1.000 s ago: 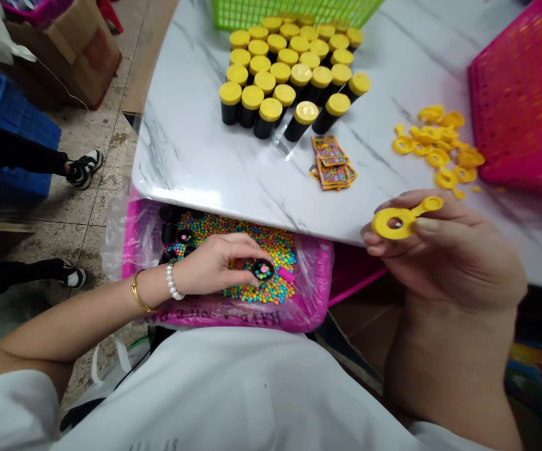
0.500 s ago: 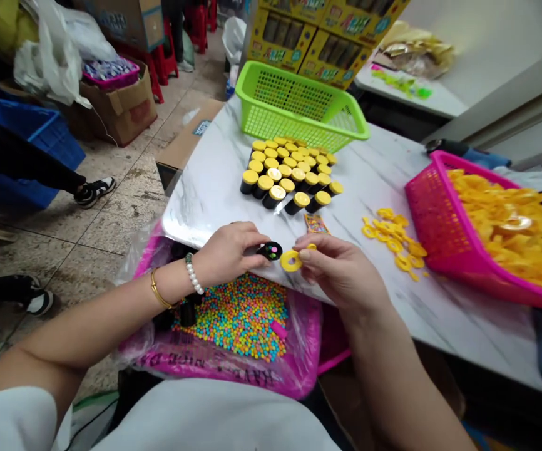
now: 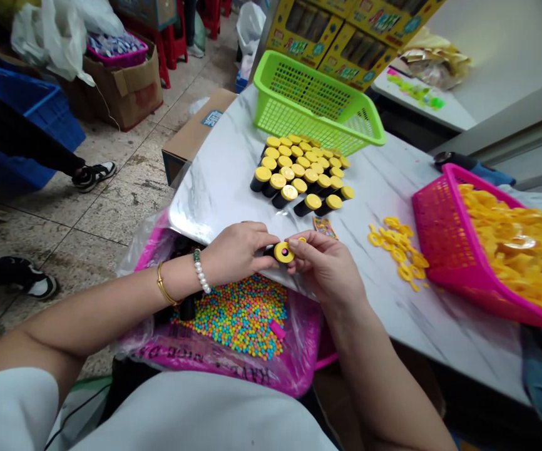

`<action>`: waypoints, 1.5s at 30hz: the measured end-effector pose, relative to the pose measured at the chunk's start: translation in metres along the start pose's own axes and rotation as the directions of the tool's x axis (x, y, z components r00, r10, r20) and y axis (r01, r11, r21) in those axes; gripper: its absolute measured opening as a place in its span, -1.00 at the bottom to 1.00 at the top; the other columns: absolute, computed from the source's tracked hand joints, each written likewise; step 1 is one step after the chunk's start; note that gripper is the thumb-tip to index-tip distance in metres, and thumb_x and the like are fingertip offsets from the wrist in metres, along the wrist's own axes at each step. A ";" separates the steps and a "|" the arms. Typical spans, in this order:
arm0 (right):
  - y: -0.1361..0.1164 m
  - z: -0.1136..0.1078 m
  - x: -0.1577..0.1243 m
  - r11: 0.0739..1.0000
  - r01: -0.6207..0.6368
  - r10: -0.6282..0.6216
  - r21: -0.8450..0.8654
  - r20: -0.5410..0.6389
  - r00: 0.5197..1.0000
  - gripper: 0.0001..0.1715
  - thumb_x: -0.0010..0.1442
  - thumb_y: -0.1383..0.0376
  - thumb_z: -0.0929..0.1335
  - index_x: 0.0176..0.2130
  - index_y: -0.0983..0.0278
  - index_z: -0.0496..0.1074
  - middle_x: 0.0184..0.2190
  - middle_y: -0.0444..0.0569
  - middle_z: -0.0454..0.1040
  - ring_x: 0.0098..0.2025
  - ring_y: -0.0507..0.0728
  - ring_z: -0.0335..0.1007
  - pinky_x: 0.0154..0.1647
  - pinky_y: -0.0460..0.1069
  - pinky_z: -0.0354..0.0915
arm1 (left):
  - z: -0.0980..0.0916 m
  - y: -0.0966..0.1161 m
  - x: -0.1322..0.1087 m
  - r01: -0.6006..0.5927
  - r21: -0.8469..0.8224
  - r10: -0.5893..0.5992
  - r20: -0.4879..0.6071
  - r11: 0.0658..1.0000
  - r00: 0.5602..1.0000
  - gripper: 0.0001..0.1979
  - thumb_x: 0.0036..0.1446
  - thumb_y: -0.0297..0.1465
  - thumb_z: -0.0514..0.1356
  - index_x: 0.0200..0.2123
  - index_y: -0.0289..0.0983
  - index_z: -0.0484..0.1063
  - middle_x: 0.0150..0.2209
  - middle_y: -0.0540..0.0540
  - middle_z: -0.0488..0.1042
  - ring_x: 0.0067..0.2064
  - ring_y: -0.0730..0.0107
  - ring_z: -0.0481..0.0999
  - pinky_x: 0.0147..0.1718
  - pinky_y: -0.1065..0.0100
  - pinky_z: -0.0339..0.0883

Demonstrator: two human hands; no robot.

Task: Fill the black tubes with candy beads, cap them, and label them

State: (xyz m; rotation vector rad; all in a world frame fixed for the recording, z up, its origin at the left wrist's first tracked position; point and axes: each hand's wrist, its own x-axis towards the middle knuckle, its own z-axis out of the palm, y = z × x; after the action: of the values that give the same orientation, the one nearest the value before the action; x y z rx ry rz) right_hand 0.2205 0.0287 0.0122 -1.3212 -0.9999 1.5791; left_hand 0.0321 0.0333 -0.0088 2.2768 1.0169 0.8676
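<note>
In my left hand is a small black tube, pinched between thumb and fingers with its mouth turned to the right. My right hand grips a yellow ring-shaped cap by its edge. The cap lies against the tube's mouth, and its centre hole shows something pink and dark. Below my hands, many coloured candy balls fill a plastic-lined magenta tub, where a pink scoop-like piece lies. Beyond my hands, several black tubes with yellow lids stand grouped on the marbled table.
Loose yellow caps lie right of my hands, beside a magenta basket heaped with yellow pieces. A green basket stands at the back before stacked yellow boxes. A small printed packet lies beyond my right hand. Another person's leg shows at left.
My right hand has moved left, bringing the yellow cap from beside the tube onto its mouth. My left hand still holds the tube. The view has shifted slightly.
</note>
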 end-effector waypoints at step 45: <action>-0.002 0.000 -0.006 0.938 0.218 -0.157 -0.268 0.231 0.960 -0.63 0.10 0.07 0.49 -0.23 0.22 0.36 -0.47 -0.18 0.47 -0.46 -0.02 0.39 -0.41 -0.09 0.31 | -0.003 0.032 0.017 0.617 -0.633 -0.559 0.329 0.468 0.761 -0.61 0.32 -0.23 0.12 -0.48 -0.34 0.46 -0.67 -0.02 0.43 -0.69 0.56 0.38 -0.65 0.48 0.25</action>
State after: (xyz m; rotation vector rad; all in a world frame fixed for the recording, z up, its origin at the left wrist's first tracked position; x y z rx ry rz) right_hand 0.2209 0.0236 0.0161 -1.2246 -1.4914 1.4822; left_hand 0.0536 0.0278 0.0199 1.1399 1.0747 0.6783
